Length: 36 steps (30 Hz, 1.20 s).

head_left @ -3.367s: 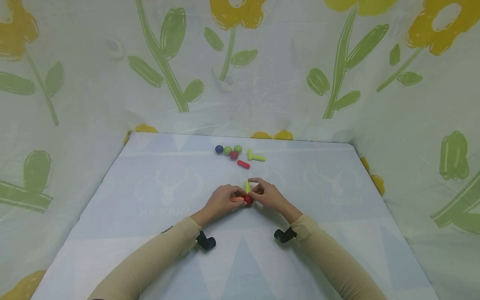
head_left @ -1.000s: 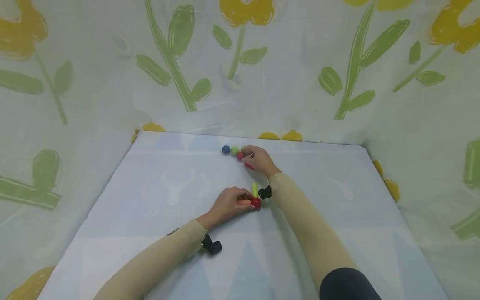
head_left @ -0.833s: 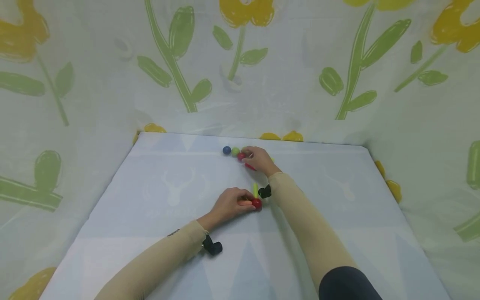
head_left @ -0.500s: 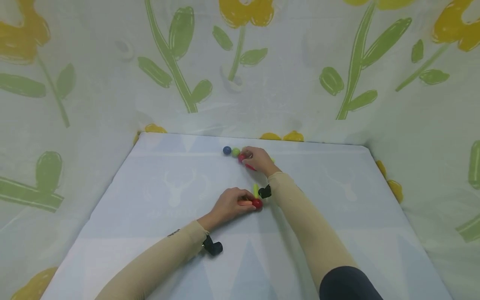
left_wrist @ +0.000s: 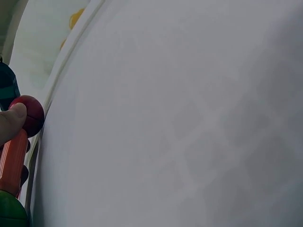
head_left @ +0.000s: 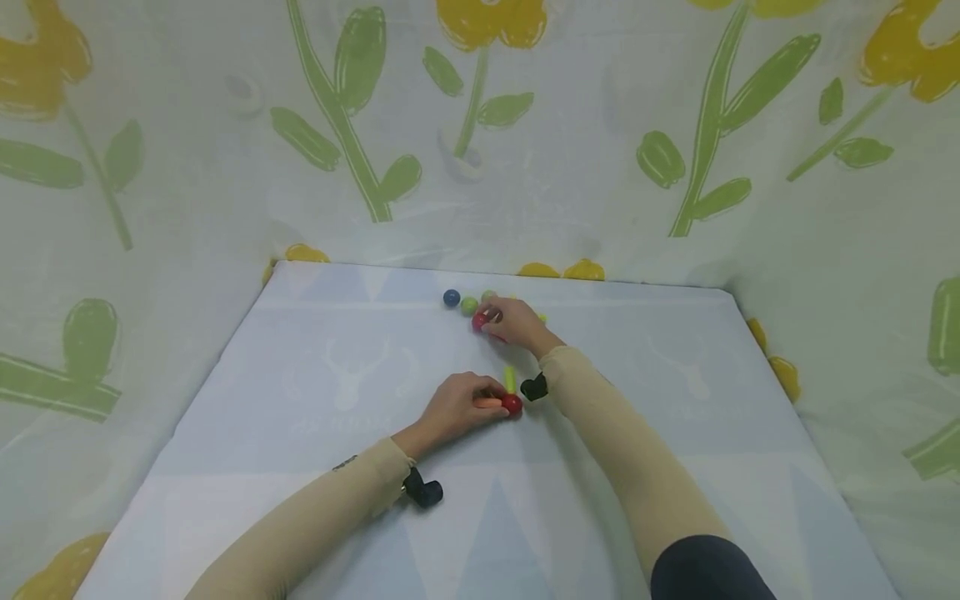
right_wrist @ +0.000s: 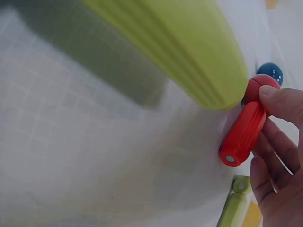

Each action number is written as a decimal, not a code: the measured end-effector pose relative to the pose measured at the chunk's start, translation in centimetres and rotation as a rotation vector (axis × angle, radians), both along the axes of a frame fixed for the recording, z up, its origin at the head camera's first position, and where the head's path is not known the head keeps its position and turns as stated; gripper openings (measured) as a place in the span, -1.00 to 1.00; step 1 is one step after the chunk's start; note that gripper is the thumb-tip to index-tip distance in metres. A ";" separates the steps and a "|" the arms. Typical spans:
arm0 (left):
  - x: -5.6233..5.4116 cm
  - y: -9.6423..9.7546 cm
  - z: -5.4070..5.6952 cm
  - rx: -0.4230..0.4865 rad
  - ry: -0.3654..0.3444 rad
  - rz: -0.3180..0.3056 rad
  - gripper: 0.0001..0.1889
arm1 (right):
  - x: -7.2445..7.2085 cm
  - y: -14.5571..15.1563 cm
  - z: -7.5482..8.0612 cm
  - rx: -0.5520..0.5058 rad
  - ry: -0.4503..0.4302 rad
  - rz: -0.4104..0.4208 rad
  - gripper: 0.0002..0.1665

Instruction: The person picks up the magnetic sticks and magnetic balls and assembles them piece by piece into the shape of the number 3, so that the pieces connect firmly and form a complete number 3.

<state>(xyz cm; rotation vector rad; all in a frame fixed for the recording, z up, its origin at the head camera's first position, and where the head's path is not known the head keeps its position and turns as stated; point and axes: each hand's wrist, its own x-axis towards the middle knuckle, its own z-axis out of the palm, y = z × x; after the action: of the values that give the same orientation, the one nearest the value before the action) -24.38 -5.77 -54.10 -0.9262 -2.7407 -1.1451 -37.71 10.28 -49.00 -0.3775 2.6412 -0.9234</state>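
My left hand [head_left: 459,407] holds an orange magnetic rod [left_wrist: 13,163] close over the table, with the thumb on the red ball [head_left: 512,406] at its end. A green ball [left_wrist: 10,210] sits at the rod's other end, hidden by the hand in the head view. From the red ball a yellow-green rod [head_left: 510,379] points away toward the back. Farther back, my right hand [head_left: 517,322] pinches a second red ball [head_left: 479,322] between thumb and fingers. Against that ball lies a red rod [right_wrist: 242,135] with a metal disc in its end, mostly covered by the hand in the head view.
Behind the right hand are a blue ball [head_left: 452,297] and two green balls, one nearer [head_left: 469,306] and one partly covered. More yellow-green rods [right_wrist: 232,208] lie beyond the right hand. The table's back edge meets a flower-printed curtain [head_left: 562,167].
My right hand has left the pieces at the left hand and reached to the back group. It has lately drawn the second red ball slightly nearer, uncovering a green ball. The left hand keeps its hold.
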 end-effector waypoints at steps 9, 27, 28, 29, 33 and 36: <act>0.1 0.1 0.2 -0.014 -0.026 -0.003 -0.72 | 0.4 0.4 -0.2 0.008 0.022 0.021 -0.59; 0.1 0.1 0.1 -0.003 -0.035 0.010 -0.73 | 0.7 1.7 -0.9 0.096 0.086 0.005 -0.55; 0.1 0.1 0.1 -0.004 -0.038 0.013 -0.73 | 0.6 1.8 -1.0 0.117 0.106 0.004 -0.55; 0.1 0.1 0.1 -0.004 -0.043 0.016 -0.72 | 0.5 2.0 -1.1 0.140 0.131 0.004 -0.57; 0.2 0.1 0.2 0.000 -0.053 0.021 -0.72 | 0.0 2.5 -1.4 0.192 0.202 0.008 -0.61; 0.2 0.1 0.2 0.002 -0.053 0.021 -0.73 | 0.0 2.6 -1.4 0.175 0.213 0.006 -0.63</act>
<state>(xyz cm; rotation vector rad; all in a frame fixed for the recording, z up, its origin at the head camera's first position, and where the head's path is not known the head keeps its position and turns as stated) -24.19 -5.70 -53.91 -0.8780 -2.7827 -1.1856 -37.75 12.91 -50.42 -0.4621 2.8846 -0.6757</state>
